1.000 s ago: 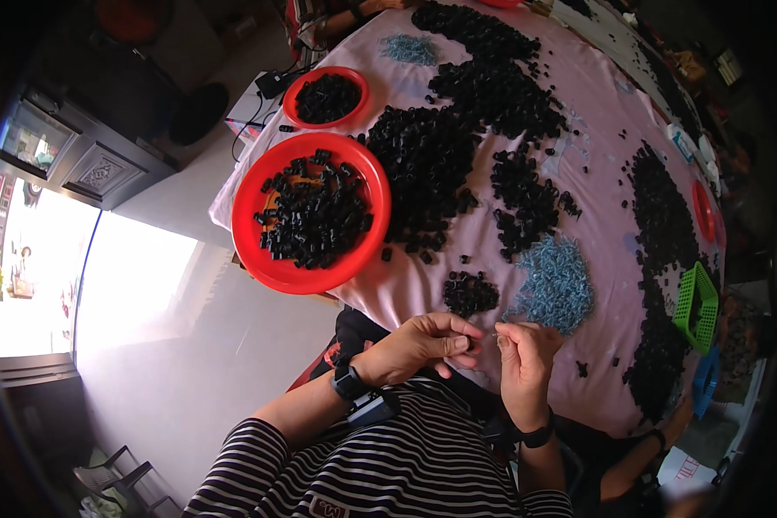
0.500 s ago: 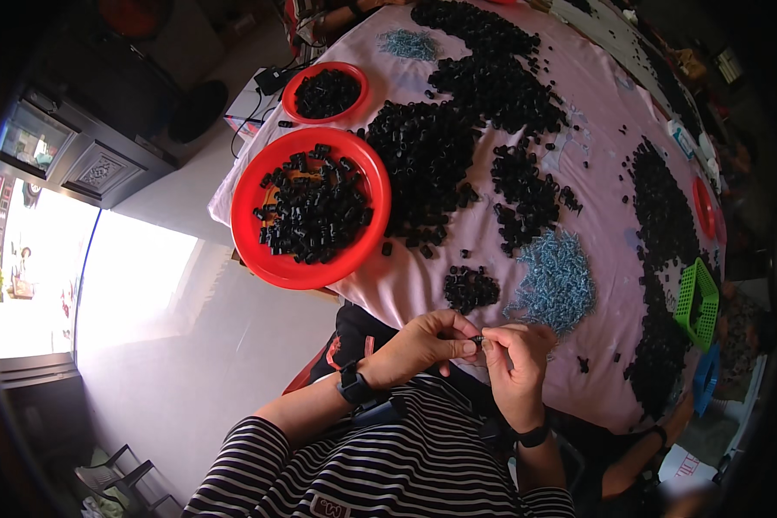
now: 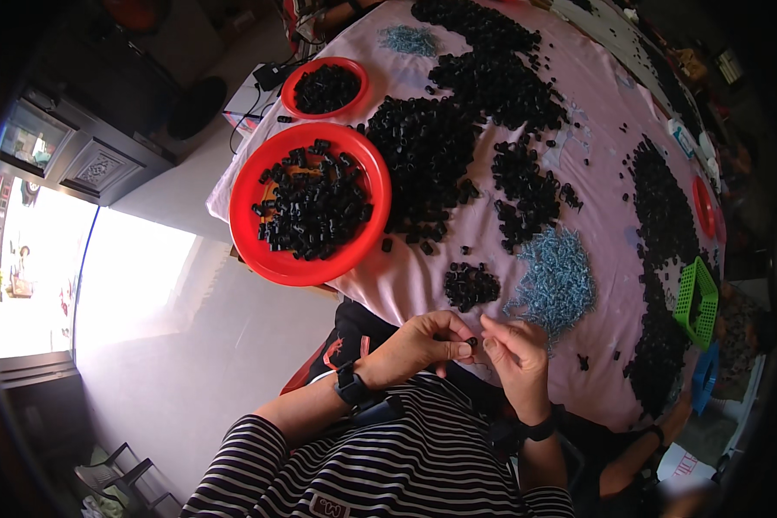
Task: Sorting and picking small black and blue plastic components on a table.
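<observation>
My left hand [image 3: 430,343] is closed in a pinch on a small black plastic piece [image 3: 470,342], held just off the table's near edge. To its right, my right hand [image 3: 520,352] is a little apart from the piece, its thumb and forefinger spread with nothing visible between them. Just beyond my hands lie a small heap of black plastic pieces [image 3: 471,287] and, right of it, a pile of small blue-silver parts, seemingly screws [image 3: 554,281]. At the left, a large red basin [image 3: 249,229] holds many more black pieces.
A pink cloth [image 3: 609,250] covers the table. Larger black heaps [image 3: 423,160] spread across it. A smaller red basin [image 3: 363,86] stands at the far left. Along the right side are a green basket [image 3: 698,302] and a blue container [image 3: 706,369]. Another person's forearm [image 3: 675,421] reaches in at lower right.
My right hand's fingers have parted and come slightly away from the black piece. My left hand stays in place, still pinching it.
</observation>
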Action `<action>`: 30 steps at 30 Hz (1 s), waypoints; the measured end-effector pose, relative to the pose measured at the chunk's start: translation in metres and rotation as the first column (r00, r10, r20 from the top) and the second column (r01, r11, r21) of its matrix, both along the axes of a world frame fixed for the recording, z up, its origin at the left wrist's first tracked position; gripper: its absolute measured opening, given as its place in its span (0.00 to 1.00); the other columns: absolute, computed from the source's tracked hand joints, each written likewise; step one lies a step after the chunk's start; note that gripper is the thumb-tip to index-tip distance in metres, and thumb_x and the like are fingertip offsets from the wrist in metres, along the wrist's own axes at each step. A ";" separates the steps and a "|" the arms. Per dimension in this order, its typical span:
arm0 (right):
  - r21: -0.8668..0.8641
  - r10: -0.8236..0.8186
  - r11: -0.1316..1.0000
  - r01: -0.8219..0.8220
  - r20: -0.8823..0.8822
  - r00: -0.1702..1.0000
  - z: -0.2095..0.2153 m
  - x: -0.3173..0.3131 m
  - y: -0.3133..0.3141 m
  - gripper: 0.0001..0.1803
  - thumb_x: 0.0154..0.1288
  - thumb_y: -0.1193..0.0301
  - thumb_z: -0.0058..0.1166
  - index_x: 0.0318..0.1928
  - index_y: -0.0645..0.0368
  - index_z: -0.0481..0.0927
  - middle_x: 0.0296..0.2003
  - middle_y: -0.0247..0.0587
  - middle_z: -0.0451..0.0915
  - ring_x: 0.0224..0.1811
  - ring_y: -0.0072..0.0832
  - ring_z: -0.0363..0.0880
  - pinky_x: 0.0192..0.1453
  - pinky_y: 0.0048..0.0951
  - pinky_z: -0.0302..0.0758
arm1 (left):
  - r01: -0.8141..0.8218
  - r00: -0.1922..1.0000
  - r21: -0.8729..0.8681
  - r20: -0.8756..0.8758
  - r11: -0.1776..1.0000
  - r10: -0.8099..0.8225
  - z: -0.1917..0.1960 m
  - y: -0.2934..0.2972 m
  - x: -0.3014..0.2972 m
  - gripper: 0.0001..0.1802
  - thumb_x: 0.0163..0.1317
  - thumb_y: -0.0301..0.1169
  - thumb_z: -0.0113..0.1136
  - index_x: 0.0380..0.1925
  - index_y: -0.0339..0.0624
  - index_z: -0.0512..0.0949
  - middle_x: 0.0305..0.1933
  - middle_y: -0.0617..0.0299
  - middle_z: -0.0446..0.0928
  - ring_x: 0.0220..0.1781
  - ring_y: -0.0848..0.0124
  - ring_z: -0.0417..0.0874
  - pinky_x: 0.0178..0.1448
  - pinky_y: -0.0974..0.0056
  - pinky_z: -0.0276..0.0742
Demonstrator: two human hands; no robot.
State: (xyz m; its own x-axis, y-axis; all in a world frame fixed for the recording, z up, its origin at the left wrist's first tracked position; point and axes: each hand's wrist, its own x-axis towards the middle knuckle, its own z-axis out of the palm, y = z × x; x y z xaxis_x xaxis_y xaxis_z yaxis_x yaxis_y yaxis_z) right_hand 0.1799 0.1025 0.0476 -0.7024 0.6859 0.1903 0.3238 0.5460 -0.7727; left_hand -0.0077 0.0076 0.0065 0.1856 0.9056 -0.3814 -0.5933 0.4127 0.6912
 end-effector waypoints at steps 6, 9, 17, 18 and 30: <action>0.435 -0.122 0.897 0.079 0.073 0.990 -0.035 -0.016 0.020 0.12 0.59 0.78 0.67 0.44 0.51 0.84 0.36 0.31 0.82 0.41 0.30 0.80 0.57 0.39 0.63 | 0.174 0.984 0.055 -0.052 0.983 -0.171 0.002 -0.001 0.000 0.11 0.70 0.30 0.67 0.48 0.40 0.80 0.44 0.66 0.85 0.43 0.81 0.85 0.36 0.76 0.78; 0.541 -0.053 0.839 -0.055 0.183 0.982 -0.040 -0.022 0.021 0.11 0.62 0.75 0.64 0.45 0.51 0.84 0.37 0.30 0.80 0.40 0.30 0.79 0.57 0.40 0.63 | 0.204 0.977 0.039 -0.064 0.978 -0.202 0.005 -0.003 -0.002 0.11 0.70 0.31 0.67 0.48 0.40 0.80 0.42 0.68 0.84 0.41 0.83 0.83 0.36 0.77 0.77; 0.510 -0.042 0.856 -0.087 0.237 0.971 -0.045 -0.024 0.021 0.08 0.66 0.74 0.60 0.45 0.54 0.80 0.38 0.32 0.79 0.41 0.32 0.79 0.56 0.41 0.63 | 0.170 0.985 0.028 -0.046 0.985 -0.169 0.003 -0.004 -0.002 0.11 0.71 0.32 0.67 0.48 0.40 0.79 0.41 0.67 0.84 0.42 0.81 0.84 0.36 0.76 0.77; 0.464 -0.048 0.885 -0.034 0.165 0.985 -0.046 -0.021 0.020 0.09 0.65 0.75 0.61 0.45 0.54 0.80 0.39 0.32 0.80 0.42 0.32 0.79 0.56 0.41 0.63 | 0.168 0.985 0.027 -0.046 0.985 -0.166 0.002 -0.004 -0.003 0.11 0.71 0.32 0.67 0.48 0.40 0.79 0.41 0.67 0.84 0.42 0.81 0.84 0.36 0.76 0.77; -0.039 -0.108 0.993 0.108 -0.010 0.994 -0.026 0.002 0.021 0.08 0.66 0.82 0.59 0.44 0.62 0.79 0.38 0.40 0.79 0.35 0.30 0.76 0.42 0.30 0.74 | 0.070 0.996 0.004 0.050 0.998 -0.070 -0.003 -0.003 -0.004 0.15 0.72 0.33 0.65 0.55 0.40 0.80 0.47 0.64 0.86 0.46 0.77 0.87 0.36 0.75 0.78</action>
State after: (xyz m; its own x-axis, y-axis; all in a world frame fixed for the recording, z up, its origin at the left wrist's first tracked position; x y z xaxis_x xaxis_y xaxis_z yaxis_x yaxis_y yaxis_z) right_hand 0.1822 0.1230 0.0213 -0.6219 0.7644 0.1701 0.3699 0.4782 -0.7966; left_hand -0.0114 0.0047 0.0034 0.2676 0.8906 -0.3677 -0.5968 0.4528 0.6624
